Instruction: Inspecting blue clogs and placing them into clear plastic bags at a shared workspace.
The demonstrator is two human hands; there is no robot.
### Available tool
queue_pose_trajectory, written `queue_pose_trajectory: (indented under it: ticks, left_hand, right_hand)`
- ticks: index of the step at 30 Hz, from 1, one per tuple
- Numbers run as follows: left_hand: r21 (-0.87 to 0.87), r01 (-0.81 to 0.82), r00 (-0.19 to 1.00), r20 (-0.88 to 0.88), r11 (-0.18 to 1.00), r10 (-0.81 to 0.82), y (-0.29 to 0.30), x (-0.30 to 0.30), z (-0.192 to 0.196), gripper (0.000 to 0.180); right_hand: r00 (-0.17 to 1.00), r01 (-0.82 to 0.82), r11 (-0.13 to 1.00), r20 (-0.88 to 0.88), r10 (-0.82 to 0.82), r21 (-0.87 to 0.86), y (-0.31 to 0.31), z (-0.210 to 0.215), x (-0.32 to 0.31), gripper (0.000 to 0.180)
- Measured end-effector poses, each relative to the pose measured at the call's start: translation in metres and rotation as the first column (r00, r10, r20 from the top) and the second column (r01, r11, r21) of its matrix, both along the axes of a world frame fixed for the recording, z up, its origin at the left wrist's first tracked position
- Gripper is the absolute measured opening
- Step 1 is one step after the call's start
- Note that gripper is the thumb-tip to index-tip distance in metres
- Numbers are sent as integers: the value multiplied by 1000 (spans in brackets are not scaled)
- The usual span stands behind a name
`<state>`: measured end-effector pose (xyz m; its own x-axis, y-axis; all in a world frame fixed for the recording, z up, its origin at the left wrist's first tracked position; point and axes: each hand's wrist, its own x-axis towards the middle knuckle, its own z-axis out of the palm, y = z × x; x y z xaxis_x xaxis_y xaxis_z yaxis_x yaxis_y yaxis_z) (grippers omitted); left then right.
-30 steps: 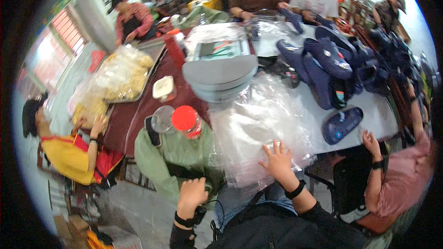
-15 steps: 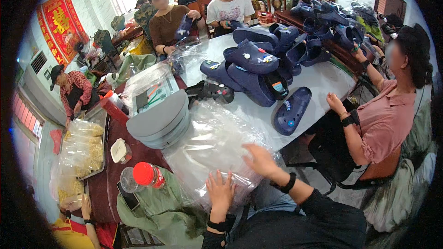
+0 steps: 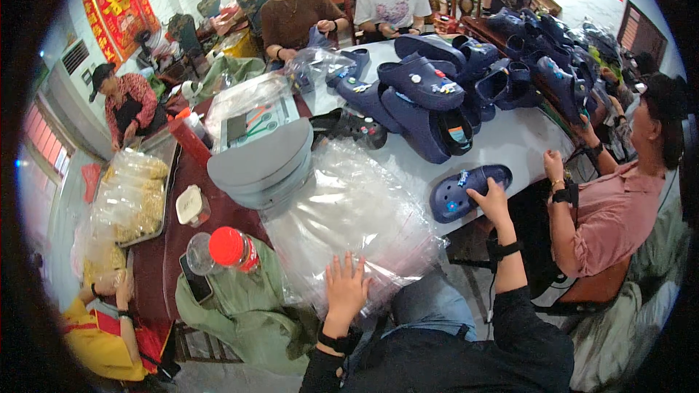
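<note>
My left hand point(image 3: 346, 287) lies flat, fingers spread, on a stack of clear plastic bags point(image 3: 342, 211) near the front of the table. To the right, my right hand point(image 3: 492, 202) has hold of one end of a dark blue clog point(image 3: 453, 202), thumb on top; the far fingers are partly hidden. This clog rests on the white tabletop and carries small charms. Behind it is a heap of dark blue clogs point(image 3: 419, 86), some with coloured charms. A black clog point(image 3: 351, 128) lies beyond the bags.
Left of the bags stand a rounded grey stack point(image 3: 258, 169), a red-lidded jar point(image 3: 230, 247) and a white-lidded tub point(image 3: 192, 205). A phone point(image 3: 195, 276) lies on green cloth point(image 3: 247, 313). A co-worker in pink point(image 3: 611, 225) sits at right; others work across the table.
My right hand has moved from above the bags to the clog at right and taken hold of it. The clog has turned more sideways. My left hand stays on the bags.
</note>
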<state>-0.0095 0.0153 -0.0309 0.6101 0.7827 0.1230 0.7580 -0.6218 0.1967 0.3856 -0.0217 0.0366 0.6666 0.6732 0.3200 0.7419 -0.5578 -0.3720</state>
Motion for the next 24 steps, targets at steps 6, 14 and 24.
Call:
queue_pose_trajectory:
  ticks: [6,14,24]
  left_hand:
    - [-99,-44,998,36,994,47,7,-1,-5,59]
    - [-224,38,953,301,974,32,12,4,48,88]
    - [-9,-79,996,48,997,79,10,7,18,45]
  right_hand:
    - [978,168,944,-171,-122,283,-21,-5,-46,40]
    - [454,123,615,-595,663,779,-48,35,-106,35]
    - [-104,106,704,-697,710,702,-66,78,-146,45]
